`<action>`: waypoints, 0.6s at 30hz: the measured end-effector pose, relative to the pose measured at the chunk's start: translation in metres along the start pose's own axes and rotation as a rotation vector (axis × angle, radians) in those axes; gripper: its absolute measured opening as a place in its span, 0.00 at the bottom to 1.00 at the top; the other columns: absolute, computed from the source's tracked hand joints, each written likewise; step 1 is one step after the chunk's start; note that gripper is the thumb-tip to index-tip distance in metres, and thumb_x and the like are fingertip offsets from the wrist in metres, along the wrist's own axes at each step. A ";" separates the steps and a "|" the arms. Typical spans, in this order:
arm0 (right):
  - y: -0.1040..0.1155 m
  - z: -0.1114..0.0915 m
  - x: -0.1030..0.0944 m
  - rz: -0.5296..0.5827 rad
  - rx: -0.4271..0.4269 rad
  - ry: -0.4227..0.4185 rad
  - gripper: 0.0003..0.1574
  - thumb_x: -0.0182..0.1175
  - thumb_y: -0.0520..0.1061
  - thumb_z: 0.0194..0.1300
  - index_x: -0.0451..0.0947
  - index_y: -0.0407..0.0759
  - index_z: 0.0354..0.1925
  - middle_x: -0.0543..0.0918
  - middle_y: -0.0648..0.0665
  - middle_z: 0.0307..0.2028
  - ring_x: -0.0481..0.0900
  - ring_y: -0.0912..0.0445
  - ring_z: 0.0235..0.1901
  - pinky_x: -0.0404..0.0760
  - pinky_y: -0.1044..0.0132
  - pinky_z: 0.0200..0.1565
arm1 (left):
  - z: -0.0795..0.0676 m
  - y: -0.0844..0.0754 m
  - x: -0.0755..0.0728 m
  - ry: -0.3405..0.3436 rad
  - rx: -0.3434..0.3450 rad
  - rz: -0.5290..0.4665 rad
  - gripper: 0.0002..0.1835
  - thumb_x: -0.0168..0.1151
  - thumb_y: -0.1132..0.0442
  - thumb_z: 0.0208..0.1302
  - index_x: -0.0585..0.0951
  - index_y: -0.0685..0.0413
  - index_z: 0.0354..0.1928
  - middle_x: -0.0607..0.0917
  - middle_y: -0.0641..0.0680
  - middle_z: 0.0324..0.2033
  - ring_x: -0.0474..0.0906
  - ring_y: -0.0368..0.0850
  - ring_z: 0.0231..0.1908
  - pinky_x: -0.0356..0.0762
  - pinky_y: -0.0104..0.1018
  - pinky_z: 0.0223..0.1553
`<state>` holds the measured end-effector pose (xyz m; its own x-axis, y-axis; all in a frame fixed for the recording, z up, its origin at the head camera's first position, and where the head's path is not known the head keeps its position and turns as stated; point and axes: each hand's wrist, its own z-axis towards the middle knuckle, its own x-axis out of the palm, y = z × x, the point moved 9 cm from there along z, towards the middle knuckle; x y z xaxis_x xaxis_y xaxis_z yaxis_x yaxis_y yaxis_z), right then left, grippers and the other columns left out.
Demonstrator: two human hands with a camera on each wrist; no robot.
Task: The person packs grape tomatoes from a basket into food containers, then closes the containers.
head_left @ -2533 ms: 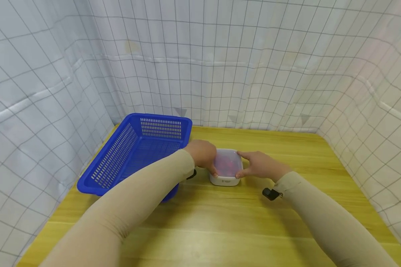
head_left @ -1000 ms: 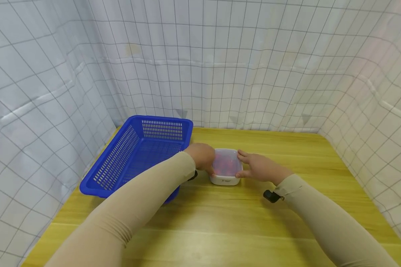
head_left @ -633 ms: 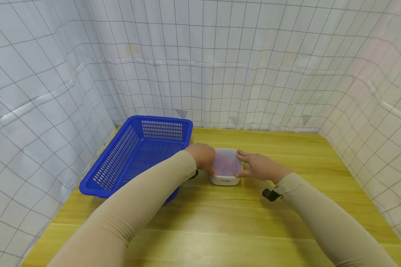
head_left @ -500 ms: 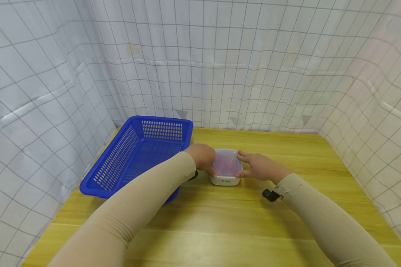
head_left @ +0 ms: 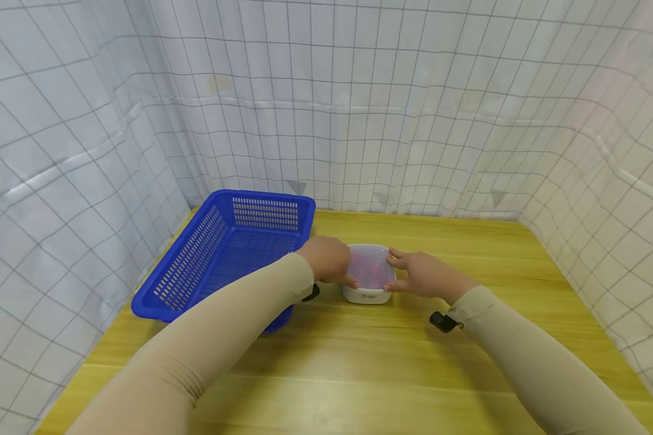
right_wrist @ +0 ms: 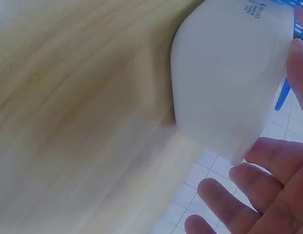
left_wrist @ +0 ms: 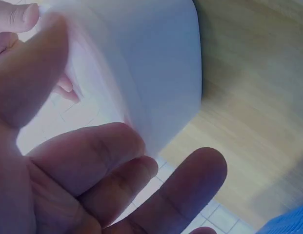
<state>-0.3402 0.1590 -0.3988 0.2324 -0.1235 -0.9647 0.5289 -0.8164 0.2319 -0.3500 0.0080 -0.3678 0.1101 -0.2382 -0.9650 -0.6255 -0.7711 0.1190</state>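
Observation:
A white food container (head_left: 366,298) with a translucent lid (head_left: 371,269) sits on the wooden table, and reddish contents show faintly through the lid. At its left side my left hand (head_left: 328,258) holds the lid, thumb on the near edge; the head view hides its other fingers. In the left wrist view, the fingers (left_wrist: 100,146) meet the lid's rim while the lower ones extend free. My right hand (head_left: 428,275) grips the right side, thumb at the near corner and forefinger at the far one. The right wrist view shows the container's smooth wall (right_wrist: 224,78) beside the loosely bent lower fingers.
Close on the left stands a blue slotted plastic basket (head_left: 225,257), partly covered by my left forearm. White grid-patterned curtains (head_left: 370,121) enclose the table (head_left: 348,374) at the back and both sides. A black wrist camera (head_left: 442,321) hangs under my right wrist.
My left thumb has slid a little rightward along the lid's near edge, and the left wrist has turned slightly. The right hand, container and basket stay nearly where they were; the view shifts slightly.

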 end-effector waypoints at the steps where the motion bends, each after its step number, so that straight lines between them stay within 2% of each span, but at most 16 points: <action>1: 0.000 -0.001 0.001 0.000 -0.001 -0.001 0.54 0.64 0.68 0.70 0.63 0.35 0.77 0.61 0.35 0.80 0.86 0.39 0.56 0.80 0.45 0.64 | 0.000 0.000 0.000 0.001 -0.008 -0.006 0.28 0.66 0.29 0.64 0.85 0.48 0.28 0.90 0.50 0.38 0.85 0.46 0.38 0.87 0.48 0.45; 4: -0.001 -0.002 0.003 -0.003 -0.010 -0.010 0.54 0.63 0.68 0.72 0.63 0.34 0.77 0.60 0.34 0.80 0.87 0.40 0.52 0.80 0.45 0.64 | 0.001 -0.001 0.000 -0.008 -0.019 -0.009 0.29 0.66 0.29 0.63 0.87 0.49 0.30 0.91 0.51 0.38 0.85 0.46 0.37 0.88 0.48 0.44; 9: 0.001 -0.004 0.001 0.007 -0.020 -0.025 0.53 0.63 0.66 0.73 0.62 0.31 0.77 0.60 0.32 0.79 0.87 0.38 0.52 0.79 0.43 0.65 | 0.002 -0.003 -0.001 -0.011 -0.015 -0.004 0.29 0.66 0.28 0.63 0.85 0.48 0.28 0.91 0.50 0.36 0.84 0.46 0.34 0.88 0.48 0.42; 13: 0.002 -0.003 0.001 0.012 -0.021 -0.030 0.53 0.62 0.66 0.74 0.62 0.31 0.77 0.60 0.31 0.79 0.88 0.40 0.42 0.80 0.44 0.64 | 0.003 -0.001 -0.003 -0.011 -0.012 0.016 0.28 0.67 0.28 0.63 0.81 0.45 0.24 0.89 0.48 0.35 0.83 0.44 0.34 0.88 0.47 0.42; 16: 0.002 -0.002 0.000 0.009 -0.008 -0.035 0.54 0.62 0.68 0.73 0.61 0.32 0.77 0.61 0.32 0.79 0.88 0.39 0.45 0.80 0.44 0.64 | 0.003 0.000 -0.004 -0.026 -0.020 0.026 0.28 0.69 0.28 0.61 0.80 0.45 0.24 0.89 0.48 0.33 0.83 0.45 0.34 0.87 0.47 0.40; 18: 0.002 -0.002 0.000 0.006 0.003 -0.040 0.55 0.62 0.68 0.72 0.62 0.32 0.77 0.62 0.32 0.79 0.86 0.37 0.54 0.79 0.44 0.65 | 0.002 -0.001 -0.004 -0.035 -0.023 0.022 0.29 0.69 0.28 0.61 0.82 0.46 0.25 0.89 0.49 0.33 0.84 0.45 0.33 0.88 0.47 0.39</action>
<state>-0.3371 0.1583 -0.3977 0.2029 -0.1506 -0.9675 0.5255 -0.8170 0.2374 -0.3519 0.0111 -0.3642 0.0688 -0.2344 -0.9697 -0.6099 -0.7791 0.1450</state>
